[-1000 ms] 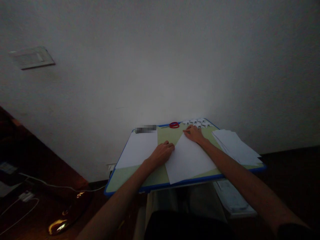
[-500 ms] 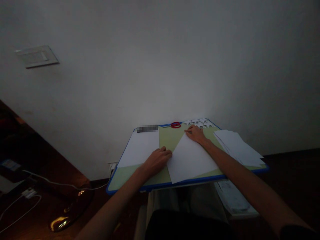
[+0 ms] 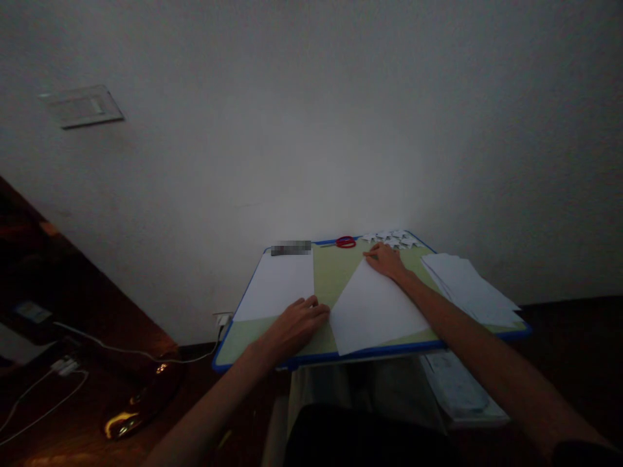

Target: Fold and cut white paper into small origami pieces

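Observation:
A white sheet of paper [image 3: 374, 308] lies turned at an angle on a small green table with a blue rim [image 3: 335, 355]. My left hand [image 3: 293, 325] rests flat with fingers stretched out, its fingertips touching the sheet's left edge. My right hand [image 3: 387, 259] presses flat on the sheet's far corner, fingers extended. Just beyond that hand lie several small white paper cut-outs [image 3: 394, 239] and red-handled scissors [image 3: 344, 242].
Another white sheet [image 3: 277, 287] lies on the table's left part, a stack of white sheets [image 3: 467, 285] on its right. A white wall stands right behind the table. At lower left a dark floor holds white cables [image 3: 43, 383] and a shiny object [image 3: 129, 415].
My left hand has slid down along the sheet's left edge toward the near side. My right hand stays on the far corner. The view has shifted slightly.

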The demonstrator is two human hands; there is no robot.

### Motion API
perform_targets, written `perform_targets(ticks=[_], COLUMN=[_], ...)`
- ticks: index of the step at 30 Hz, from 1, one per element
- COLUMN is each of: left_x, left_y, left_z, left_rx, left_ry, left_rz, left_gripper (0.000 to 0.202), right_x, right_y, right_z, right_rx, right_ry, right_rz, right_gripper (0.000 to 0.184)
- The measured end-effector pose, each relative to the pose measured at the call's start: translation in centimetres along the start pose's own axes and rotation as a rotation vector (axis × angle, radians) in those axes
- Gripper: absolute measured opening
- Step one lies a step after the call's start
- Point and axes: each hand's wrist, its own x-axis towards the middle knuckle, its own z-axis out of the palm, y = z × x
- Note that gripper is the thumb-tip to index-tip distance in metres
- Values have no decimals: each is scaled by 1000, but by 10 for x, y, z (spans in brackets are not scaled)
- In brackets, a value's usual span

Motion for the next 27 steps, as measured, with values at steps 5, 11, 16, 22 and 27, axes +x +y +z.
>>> perform_targets(ticks=[5,11,16,22,27], left_x=[-5,36,102,144,144], left_y=[3,2,-15,-27,-35], left_z=[-7,-13,3,28,40], left_rx=[-35,-99,-230,-324,-412], left_ry=[4,81,110,144,186], left_rz=[-76,-282,-335,-319,-343], left_gripper=[30,23,22,40,38], right_x=[1,9,12,7,9], right_y=[2,13,16,10,13], right_z=[1,7,10,10,12], right_rx=[53,146,169,179,248], right_ry=[15,56,75,54,61], right_rz=[-6,39,77,25,41], right_gripper=[38,36,38,41,40])
